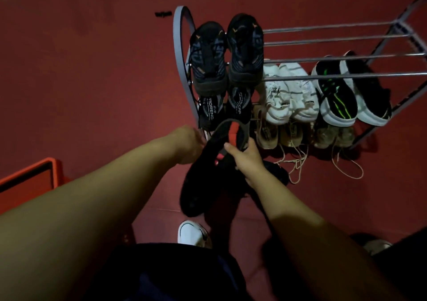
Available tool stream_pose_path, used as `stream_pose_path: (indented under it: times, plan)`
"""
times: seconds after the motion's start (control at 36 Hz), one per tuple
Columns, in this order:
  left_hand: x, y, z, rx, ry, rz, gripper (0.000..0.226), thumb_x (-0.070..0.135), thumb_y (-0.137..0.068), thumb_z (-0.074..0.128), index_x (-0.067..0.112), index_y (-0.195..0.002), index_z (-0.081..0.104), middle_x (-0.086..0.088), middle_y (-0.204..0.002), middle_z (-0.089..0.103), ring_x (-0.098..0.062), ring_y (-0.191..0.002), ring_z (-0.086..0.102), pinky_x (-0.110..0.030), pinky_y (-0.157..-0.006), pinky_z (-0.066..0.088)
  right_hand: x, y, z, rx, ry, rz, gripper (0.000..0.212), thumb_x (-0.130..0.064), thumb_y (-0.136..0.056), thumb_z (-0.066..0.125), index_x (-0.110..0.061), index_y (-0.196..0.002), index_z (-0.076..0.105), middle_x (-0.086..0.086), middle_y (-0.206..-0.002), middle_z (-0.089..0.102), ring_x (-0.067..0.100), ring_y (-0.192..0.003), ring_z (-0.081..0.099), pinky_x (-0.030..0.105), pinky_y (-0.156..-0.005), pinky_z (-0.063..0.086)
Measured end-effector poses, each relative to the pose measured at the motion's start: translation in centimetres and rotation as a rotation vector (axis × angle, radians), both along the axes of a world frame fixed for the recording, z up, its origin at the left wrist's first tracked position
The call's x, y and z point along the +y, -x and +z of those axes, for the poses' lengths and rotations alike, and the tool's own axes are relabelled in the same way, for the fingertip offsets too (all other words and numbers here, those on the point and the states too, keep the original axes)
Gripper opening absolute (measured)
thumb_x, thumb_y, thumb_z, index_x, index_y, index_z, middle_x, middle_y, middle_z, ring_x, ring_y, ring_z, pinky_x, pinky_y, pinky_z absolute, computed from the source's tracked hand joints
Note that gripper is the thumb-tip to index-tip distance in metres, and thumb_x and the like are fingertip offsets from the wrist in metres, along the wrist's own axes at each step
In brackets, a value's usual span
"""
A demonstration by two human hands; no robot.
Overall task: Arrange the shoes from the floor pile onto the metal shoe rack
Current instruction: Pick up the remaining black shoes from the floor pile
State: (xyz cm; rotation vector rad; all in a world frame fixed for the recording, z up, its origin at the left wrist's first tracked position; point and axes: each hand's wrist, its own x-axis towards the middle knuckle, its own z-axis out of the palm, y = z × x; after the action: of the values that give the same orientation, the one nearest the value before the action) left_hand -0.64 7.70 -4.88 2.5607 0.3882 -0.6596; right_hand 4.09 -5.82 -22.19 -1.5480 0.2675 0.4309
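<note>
Black shoe with red lining (208, 162) clamped in both hands: right hand (248, 159) on the heel collar, left hand (189, 144) at its side. Long axis runs 12–6, pointing at the metal shoe rack (335, 76). Open bars at 1 o'clock on the top tier; lower tiers look full.

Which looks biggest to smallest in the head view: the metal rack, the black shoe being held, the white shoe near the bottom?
1. metal rack
2. black shoe, held by the right hand; nearness to the camera enlarges it
3. white shoe, partly hidden
</note>
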Motion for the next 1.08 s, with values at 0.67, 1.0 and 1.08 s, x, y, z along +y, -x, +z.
stream_pose_path:
  times: [0.67,1.0,1.08]
  plan:
    - [3.9,1.0,-0.5,0.188,0.141,0.346,0.038,0.006,-0.097,0.053,0.022,-0.131,0.055,-0.011,-0.085,0.058,-0.023,-0.067,0.053,-0.030,-0.054,0.045,1.5,0.9,-1.8,0.464,-0.199,-0.208,0.080,-0.047,-0.058,0.077,-0.012,-0.127,0.056,0.010,-0.112,0.068,0.034,-0.096,0.069,0.056,-0.082,0.058]
    - [0.7,-2.0,-3.2,0.242,0.056,0.077,0.043,0.003,-0.094,0.057,0.016,-0.135,0.059,-0.011,-0.121,0.065,-0.016,-0.095,0.055,-0.022,-0.073,0.048,-6.5,4.6,-1.9,0.156,0.207,0.759,0.032,-0.016,-0.080,0.067,-0.024,-0.111,0.066,-0.002,-0.095,0.070,0.011,-0.079,0.066,0.018,-0.066,0.050]
    - [-1.4,-2.2,-6.2,0.186,0.038,0.098,0.051,0.019,-0.091,0.067,0.012,-0.139,0.053,-0.012,-0.123,0.061,-0.025,-0.103,0.059,-0.030,-0.076,0.050,-9.3,6.2,-3.2,0.274,0.240,0.629,0.012,-0.028,-0.072,0.064,-0.025,-0.082,0.069,-0.005,-0.074,0.066,0.015,-0.068,0.062,0.025,-0.062,0.045]
